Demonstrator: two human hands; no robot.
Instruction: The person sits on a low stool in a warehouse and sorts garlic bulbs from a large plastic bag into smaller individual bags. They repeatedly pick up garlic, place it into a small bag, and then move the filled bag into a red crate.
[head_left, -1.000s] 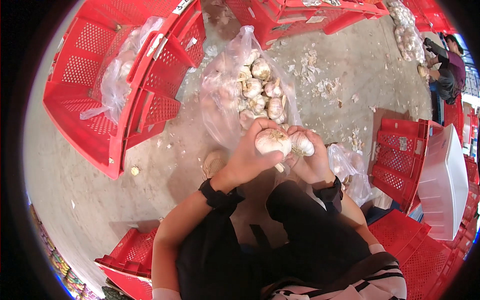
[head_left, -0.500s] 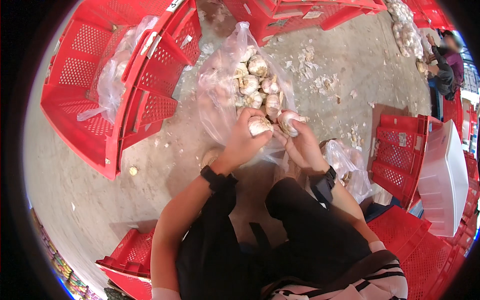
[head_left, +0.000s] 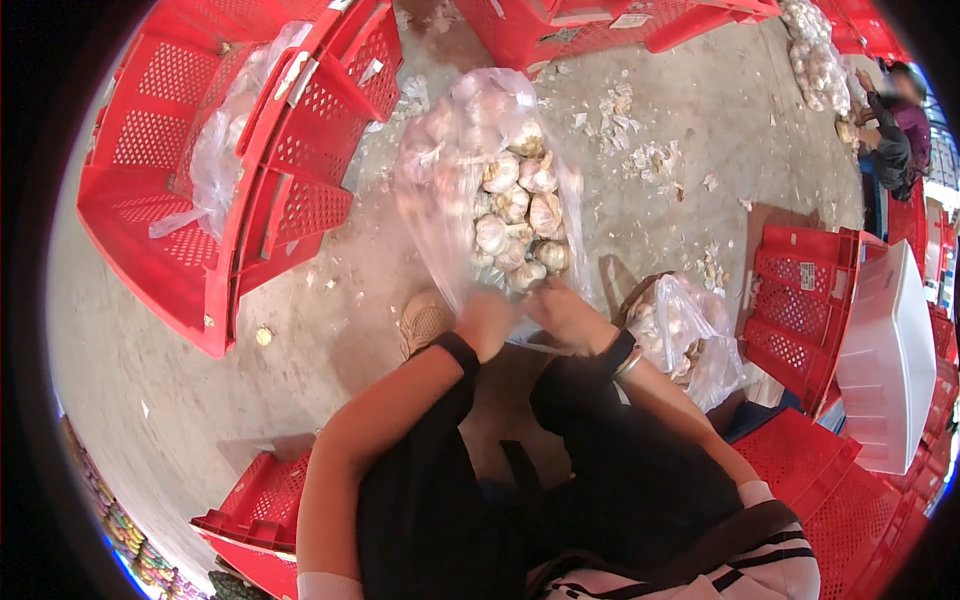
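A clear plastic bag (head_left: 430,180) full of garlic bulbs (head_left: 512,203) lies open on the concrete floor in front of me. My left hand (head_left: 485,322) is closed on the near edge of this bag, blurred by motion, its fingertips hidden. Opposite it, my right hand (head_left: 565,312) grips the same edge with curled fingers, just below the bulbs. A second bag of garlic (head_left: 680,335) rests beside my right arm, and a tan shoe (head_left: 425,322) shows behind my left hand.
Red crates (head_left: 155,107) surround me at left, top (head_left: 600,30), right (head_left: 795,300) and lower corners. A white foam box (head_left: 880,360) leans at the right. Garlic skins (head_left: 650,160) litter the floor. Another person (head_left: 890,140) crouches at the upper right near bagged garlic (head_left: 815,60).
The two garlic bulbs are out of my hands. Both hands have moved down to the bag's near edge. The bag's far top has flopped over and spread wider.
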